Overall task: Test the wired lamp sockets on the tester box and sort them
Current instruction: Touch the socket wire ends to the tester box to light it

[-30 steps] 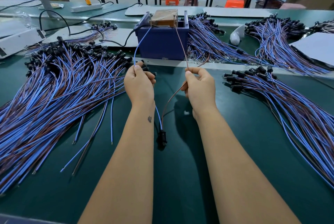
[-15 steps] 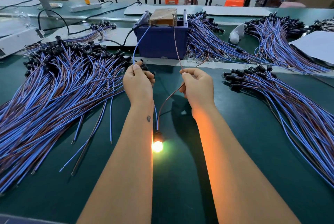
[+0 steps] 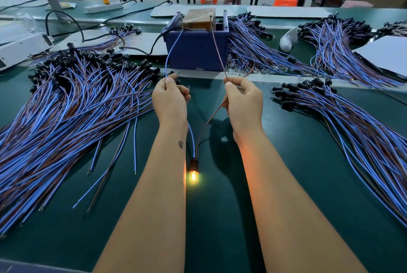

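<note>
The bulb (image 3: 193, 176) now glows, dark a second ago: this socket (image 3: 193, 164) passes, I judge. It hangs mid-bench between the forearms. Left hand (image 3: 170, 98) pinches the blue wire (image 3: 172, 52), right hand (image 3: 243, 102) the brown wire (image 3: 218, 52), both reaching the tester (image 3: 197, 37) at the far edge.

- No text, label, brand, number or sign can be read anywhere in the head view.
- The brown cardboard-coloured block (image 3: 199, 18) in the dark blue plastic tester box (image 3: 196, 49) shows no legible print.
- The white flat device (image 3: 21, 47) at the left edge of the green surface (image 3: 220, 217) has a dark panel, too blurred to read.
- A small dark mark on the left forearm (image 3: 181, 144) is a figure, not lettering.
</note>
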Demonstrator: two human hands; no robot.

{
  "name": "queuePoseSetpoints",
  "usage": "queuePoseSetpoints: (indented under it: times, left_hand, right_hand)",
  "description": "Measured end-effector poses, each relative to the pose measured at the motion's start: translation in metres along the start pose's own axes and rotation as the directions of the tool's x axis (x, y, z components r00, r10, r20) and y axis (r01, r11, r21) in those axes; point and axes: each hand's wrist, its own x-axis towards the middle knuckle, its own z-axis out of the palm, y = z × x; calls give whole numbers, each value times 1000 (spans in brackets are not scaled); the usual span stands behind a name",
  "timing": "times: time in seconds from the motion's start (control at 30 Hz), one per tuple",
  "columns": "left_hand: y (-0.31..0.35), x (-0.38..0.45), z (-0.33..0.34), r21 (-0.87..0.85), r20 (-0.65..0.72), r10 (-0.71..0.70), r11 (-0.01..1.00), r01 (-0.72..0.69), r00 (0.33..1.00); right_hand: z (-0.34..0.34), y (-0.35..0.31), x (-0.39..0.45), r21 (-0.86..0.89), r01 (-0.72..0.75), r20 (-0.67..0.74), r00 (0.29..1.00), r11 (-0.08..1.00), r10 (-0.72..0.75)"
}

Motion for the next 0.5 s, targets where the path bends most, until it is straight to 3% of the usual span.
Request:
queuePoseSetpoints:
  times: [0.1, 0.23, 0.5]
  left_hand:
    - [1, -6, 5, 137, 176, 4, 990, -28, 984]
    - [1, -18, 11, 107, 410, -41, 994, -3, 911]
    - [2, -19, 8, 68, 440, -61, 997, 34, 896]
  right_hand:
    - [1, -2, -1, -14, 48, 16, 999, 999, -48]
    - [3, 0, -4, -110, 86, 118, 990, 990, -73]
    - [2, -2, -5, -157, 112, 200, 977, 981, -79]
